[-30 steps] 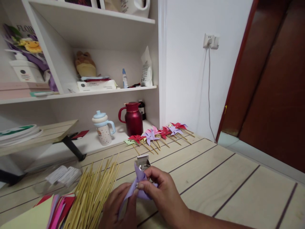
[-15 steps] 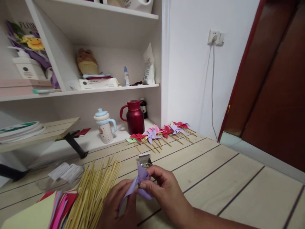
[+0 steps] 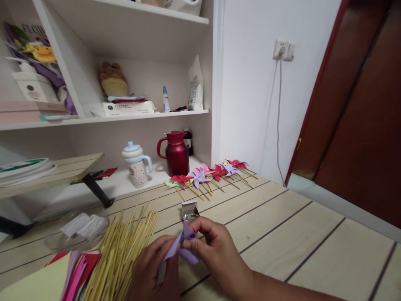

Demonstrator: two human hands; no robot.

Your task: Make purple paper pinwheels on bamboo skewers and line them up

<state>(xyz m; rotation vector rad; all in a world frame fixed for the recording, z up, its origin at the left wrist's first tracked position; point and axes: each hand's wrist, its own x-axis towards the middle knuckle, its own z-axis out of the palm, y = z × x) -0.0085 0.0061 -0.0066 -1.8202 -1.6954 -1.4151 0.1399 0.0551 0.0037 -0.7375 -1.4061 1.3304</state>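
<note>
A purple paper pinwheel (image 3: 189, 255) with folded blades is pinched between both hands above the table. My left hand (image 3: 155, 265) grips its left side, thumb and fingers closed on the paper. From the right, my right hand (image 3: 216, 251) closes thumb and forefinger near the pinwheel's middle; a small dark spot shows there. Just beyond the fingertips stands a small open box (image 3: 189, 209) with shiny bits inside, partly hidden by the paper and hand. To the left lies a heap of thin bamboo sticks (image 3: 122, 251). Whether a stick is attached to this pinwheel cannot be seen.
Finished pinwheels on sticks (image 3: 200, 177) lie along the table's back edge. Coloured paper sheets (image 3: 37, 278) and a clear bag with white packets (image 3: 84, 225) are at left. A red jug (image 3: 177, 154) and a spotted cup (image 3: 137, 171) stand behind on the shelf.
Both hands stay closed on the purple pinwheel, with the paper turned slightly between the fingers. The whole view has shifted a little.
</note>
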